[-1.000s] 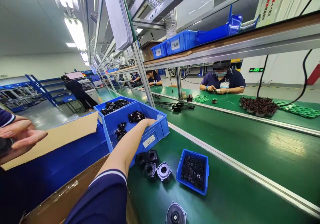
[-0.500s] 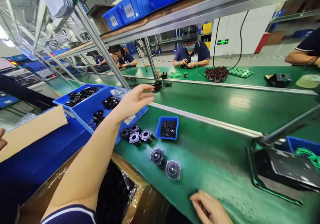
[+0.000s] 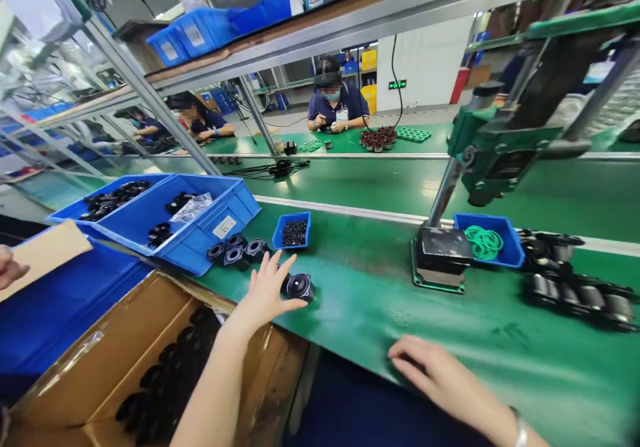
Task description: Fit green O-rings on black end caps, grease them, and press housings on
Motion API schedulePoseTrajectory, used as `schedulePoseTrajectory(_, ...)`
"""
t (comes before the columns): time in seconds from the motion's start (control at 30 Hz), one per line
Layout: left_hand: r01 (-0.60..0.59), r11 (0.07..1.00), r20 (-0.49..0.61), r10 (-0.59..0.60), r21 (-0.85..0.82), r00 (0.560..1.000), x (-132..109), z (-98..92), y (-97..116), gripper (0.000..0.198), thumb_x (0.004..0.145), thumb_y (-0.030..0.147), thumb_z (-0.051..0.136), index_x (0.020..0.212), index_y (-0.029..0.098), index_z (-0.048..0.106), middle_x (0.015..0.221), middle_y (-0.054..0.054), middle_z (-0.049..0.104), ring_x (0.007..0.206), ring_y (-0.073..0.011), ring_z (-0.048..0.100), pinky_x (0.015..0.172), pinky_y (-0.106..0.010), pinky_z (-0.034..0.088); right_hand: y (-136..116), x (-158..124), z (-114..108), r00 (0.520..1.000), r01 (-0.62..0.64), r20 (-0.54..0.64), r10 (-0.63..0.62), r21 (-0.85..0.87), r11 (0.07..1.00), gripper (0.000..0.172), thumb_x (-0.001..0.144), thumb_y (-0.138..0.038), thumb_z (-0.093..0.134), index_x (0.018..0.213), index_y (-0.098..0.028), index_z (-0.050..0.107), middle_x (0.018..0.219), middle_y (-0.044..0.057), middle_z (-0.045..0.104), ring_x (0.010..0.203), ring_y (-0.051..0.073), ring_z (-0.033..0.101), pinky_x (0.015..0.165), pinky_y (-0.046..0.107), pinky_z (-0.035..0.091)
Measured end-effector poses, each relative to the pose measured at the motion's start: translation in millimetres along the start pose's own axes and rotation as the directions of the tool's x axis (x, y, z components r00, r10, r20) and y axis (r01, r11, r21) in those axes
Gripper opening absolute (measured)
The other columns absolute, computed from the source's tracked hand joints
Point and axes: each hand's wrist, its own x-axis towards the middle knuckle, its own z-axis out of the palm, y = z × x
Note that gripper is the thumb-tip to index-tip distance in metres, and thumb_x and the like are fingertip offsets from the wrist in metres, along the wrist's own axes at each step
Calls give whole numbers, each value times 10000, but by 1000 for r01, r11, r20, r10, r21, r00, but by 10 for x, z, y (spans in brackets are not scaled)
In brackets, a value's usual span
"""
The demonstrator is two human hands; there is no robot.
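Note:
My left hand (image 3: 270, 288) reaches over the bench with its fingers spread and nothing in it. Just beyond its thumb and fingers is a round black motor housing (image 3: 300, 287) with small lugs on its rim. A second housing is mostly hidden behind the fingers. My right hand (image 3: 425, 364) rests near the bench's front edge, fingers loosely bent, with no object visible in it. Several black ring-topped housings (image 3: 234, 255) stand in a group beyond my left hand. Past them sits a small blue bin (image 3: 292, 231) of tiny black parts.
Large blue bins (image 3: 205, 234) with black parts stand at left, above an open carton (image 3: 120, 340) of black parts. A green press (image 3: 445, 254) stands at right beside a blue tray of green rings (image 3: 484, 242) and dark metal parts (image 3: 580, 287). Another person's hand (image 3: 10, 268) shows at the left edge.
My left hand has come back from over the blue bins to the round housings. The view has swung right, bringing the press into sight. My right hand stays by the bench edge.

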Motion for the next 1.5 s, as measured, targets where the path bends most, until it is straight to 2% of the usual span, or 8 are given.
schedulePoseTrajectory(0.2,-107,993,-173,113,42,979,44,537,-265,664,679,492,801,1277,249,643,1517,-176,338,1437,-476,242,1122,-649,281,293,-463,-239,977,-105,-172,125,122,987,383,996,-497,398,1032,-206,645,929,34,674,791,125,655,756,231,521)
schedulePoseTrajectory(0.37,-249,968,-280,243,15,929,241,769,-258,567,650,532,762,1131,233,727,1350,-162,443,1311,-462,376,1106,-632,298,363,-648,-819,877,-209,-479,37,-311,927,321,1008,-397,406,983,-199,657,891,30,690,783,116,658,741,209,537)
schedulePoseTrajectory(0.53,-421,905,-237,395,-68,888,281,875,418,584,677,478,784,1215,282,671,1401,-141,449,1371,-442,325,1113,-627,316,695,-427,-1705,735,-460,-677,22,-476,750,270,982,-292,450,1014,-124,659,1073,141,651,1021,212,615,944,340,487)
schedulePoseTrajectory(0.67,-495,855,-175,469,-157,866,227,889,1107,640,678,426,829,1261,256,625,1465,-157,406,1438,-440,235,1136,-629,304,1008,-39,-2147,740,-560,-672,21,-599,573,253,935,-320,580,1054,-105,639,1134,125,620,1093,218,578,996,418,459)
schedulePoseTrajectory(0.87,-459,862,-121,442,-216,889,115,851,1681,641,580,456,898,1156,300,664,1590,-120,258,1494,-490,38,1134,-749,122,1194,217,-2289,836,-517,-548,24,-774,366,316,942,-402,580,1105,-133,610,1129,73,613,1057,187,590,949,405,499)
schedulePoseTrajectory(1.03,-566,768,-135,553,-301,822,58,901,1883,635,590,455,898,1124,219,648,1604,-148,239,1502,-475,51,1175,-714,114,1161,259,-2313,876,-470,-480,44,-830,300,316,938,-407,583,1071,-123,613,1109,72,614,1058,189,587,955,406,488)
schedulePoseTrajectory(1.27,-480,582,-18,624,-657,781,137,1093,1971,723,701,305,837,1327,219,485,1357,-161,437,1304,-324,491,1078,-480,469,1104,339,-2497,902,-417,-428,62,-824,384,233,945,-314,575,922,-105,676,971,83,664,933,160,614,904,317,475)
schedulePoseTrajectory(1.5,-364,474,104,711,-802,695,336,1133,1887,1004,730,189,755,1541,269,169,1501,-151,365,1394,-313,417,1169,-468,373,883,46,-2558,789,-500,-610,-64,-700,510,324,990,-331,471,984,-130,725,958,103,683,849,185,645,784,287,492)
